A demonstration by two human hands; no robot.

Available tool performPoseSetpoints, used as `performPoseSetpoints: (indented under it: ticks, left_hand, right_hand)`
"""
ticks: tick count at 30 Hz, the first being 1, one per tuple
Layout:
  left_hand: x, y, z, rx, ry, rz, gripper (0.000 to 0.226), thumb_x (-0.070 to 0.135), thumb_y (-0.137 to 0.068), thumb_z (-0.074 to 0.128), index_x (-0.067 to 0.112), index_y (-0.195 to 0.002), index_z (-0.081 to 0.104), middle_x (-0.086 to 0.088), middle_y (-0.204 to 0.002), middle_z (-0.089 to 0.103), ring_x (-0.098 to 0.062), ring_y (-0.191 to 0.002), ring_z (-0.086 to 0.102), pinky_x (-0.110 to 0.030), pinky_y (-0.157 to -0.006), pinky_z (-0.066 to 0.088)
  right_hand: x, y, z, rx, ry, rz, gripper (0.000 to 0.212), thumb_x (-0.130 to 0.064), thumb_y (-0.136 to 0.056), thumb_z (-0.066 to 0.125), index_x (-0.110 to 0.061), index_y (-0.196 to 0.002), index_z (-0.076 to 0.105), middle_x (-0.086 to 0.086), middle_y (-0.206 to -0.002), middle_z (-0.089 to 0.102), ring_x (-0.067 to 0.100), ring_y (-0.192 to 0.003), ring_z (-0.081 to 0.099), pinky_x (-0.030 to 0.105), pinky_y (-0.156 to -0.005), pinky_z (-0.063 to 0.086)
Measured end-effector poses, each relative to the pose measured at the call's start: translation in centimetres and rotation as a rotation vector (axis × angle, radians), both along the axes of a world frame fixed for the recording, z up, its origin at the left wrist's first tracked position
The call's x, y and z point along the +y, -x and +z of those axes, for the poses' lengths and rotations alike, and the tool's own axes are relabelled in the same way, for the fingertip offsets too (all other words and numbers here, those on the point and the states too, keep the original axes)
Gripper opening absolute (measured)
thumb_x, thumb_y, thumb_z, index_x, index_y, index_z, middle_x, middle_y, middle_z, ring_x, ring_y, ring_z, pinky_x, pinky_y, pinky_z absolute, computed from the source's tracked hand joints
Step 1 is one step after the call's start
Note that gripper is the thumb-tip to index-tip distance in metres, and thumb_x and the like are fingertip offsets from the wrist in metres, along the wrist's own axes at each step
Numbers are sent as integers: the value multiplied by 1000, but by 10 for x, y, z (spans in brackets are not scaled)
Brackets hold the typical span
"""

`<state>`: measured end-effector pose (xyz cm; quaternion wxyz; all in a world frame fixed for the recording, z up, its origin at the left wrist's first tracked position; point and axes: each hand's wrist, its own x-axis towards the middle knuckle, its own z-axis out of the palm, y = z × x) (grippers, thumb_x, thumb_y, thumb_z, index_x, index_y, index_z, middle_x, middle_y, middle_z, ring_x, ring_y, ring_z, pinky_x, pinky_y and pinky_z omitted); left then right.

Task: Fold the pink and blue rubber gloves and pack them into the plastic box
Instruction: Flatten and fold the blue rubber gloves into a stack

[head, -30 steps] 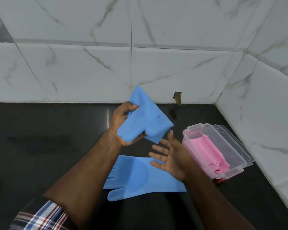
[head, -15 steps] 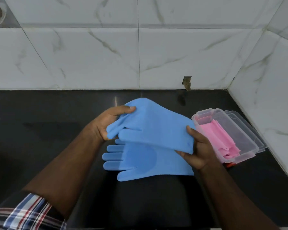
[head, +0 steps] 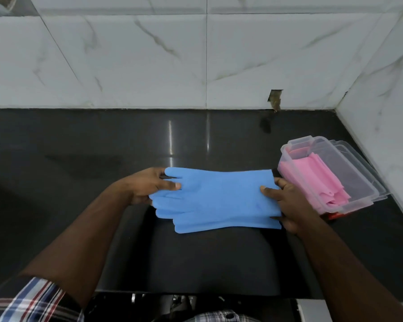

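The upper blue glove (head: 216,191), held up in the air half a second ago, now lies stretched flat over the lower blue glove (head: 219,223), their shapes nearly matched. The left hand (head: 147,185) pinches the finger end, thumb on top and fingers curled beneath; the right hand (head: 286,205) grips the cuff end, thumb clamped on the top layer. The pink gloves (head: 312,180) sit folded inside the plastic box (head: 286,147), as before, just right of the right hand. The box stands on its lid (head: 370,173) on the glossy black surface (head: 79,147), near the corner where white marble-patterned wall tiles (head: 137,61) meet. A chipped gap (head: 275,99) marks the tile base. Left of the gloves the surface runs wide and bare; its near edge lies just below the forearms.
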<state>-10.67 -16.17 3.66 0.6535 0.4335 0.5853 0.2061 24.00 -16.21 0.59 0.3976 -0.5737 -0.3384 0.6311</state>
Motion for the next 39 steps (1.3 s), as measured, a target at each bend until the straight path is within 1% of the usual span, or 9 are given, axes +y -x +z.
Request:
performPoseSetpoints:
  ticks: [3,7,11,15,20,25,28,32,39]
  left_hand:
    - [-2,-2,-5,114,-44,57,37,24,-84,81,20,-119,69,-9,-113,76,-30,-103,74,-57,-95,55]
    - [0,-2,-5,214,-122,138,28,14,-88,76,13,-114,66,-18,-109,74,-24,-79,73,-32,-54,55]
    - [-2,4,-5,72,-113,183,31,6,-91,73,7,-121,64,-24,-112,73,-29,-82,70,-30,-54,53]
    - [-3,1,-5,23,-113,192,32,6,-92,71,5,-122,63,-16,-91,70,-18,-59,64,-24,-40,44]
    - [-6,0,-15,131,-58,135,25,17,-90,75,13,-113,68,-12,-102,76,-23,-83,73,-35,-61,57]
    - [-2,2,-19,172,-96,226,17,17,-95,69,7,-108,71,-14,-96,75,-21,-80,72,-34,-61,59]
    - [-1,6,-24,207,-117,279,15,16,-93,71,4,-101,74,-20,-100,76,-26,-84,74,-43,-70,63]
    - [-3,6,-26,199,-114,332,15,14,-92,73,1,-98,75,-20,-98,76,-26,-83,74,-42,-72,64]
    - [-5,6,-32,191,-106,362,20,18,-90,75,0,-98,74,-17,-95,76,-23,-80,73,-39,-69,64]
  right_hand:
    - [-4,3,-11,-135,32,8,21,-7,-90,66,-12,-110,65,8,-102,75,28,-86,73,45,-73,59]
    - [-4,5,-14,-181,26,-50,22,-2,-88,61,-18,-103,65,8,-100,74,28,-82,72,38,-61,57]
    - [-2,6,-6,-85,-2,-164,24,-4,-84,59,-22,-97,64,4,-96,72,25,-82,70,38,-60,57]
    - [-6,0,-6,-60,-33,-228,25,-4,-83,57,-21,-99,64,1,-93,72,22,-80,69,35,-56,54]
    - [-11,-2,-23,-262,-19,-137,4,-13,-87,66,-12,-90,68,13,-96,74,32,-85,71,46,-72,59]
    - [-8,0,-25,-402,-68,-107,22,-30,-82,71,-13,-97,69,5,-98,73,30,-94,69,51,-89,55]
    - [-7,1,-21,-336,-35,-166,6,-20,-87,68,-14,-87,67,5,-93,71,30,-91,67,51,-88,55]
    - [-6,2,-16,-276,51,-251,13,-25,-88,65,-15,-81,62,1,-92,59,21,-87,51,45,-79,46]
    - [-8,1,-16,-234,115,-289,11,-28,-82,64,-16,-82,63,14,-108,68,37,-97,66,43,-67,52]
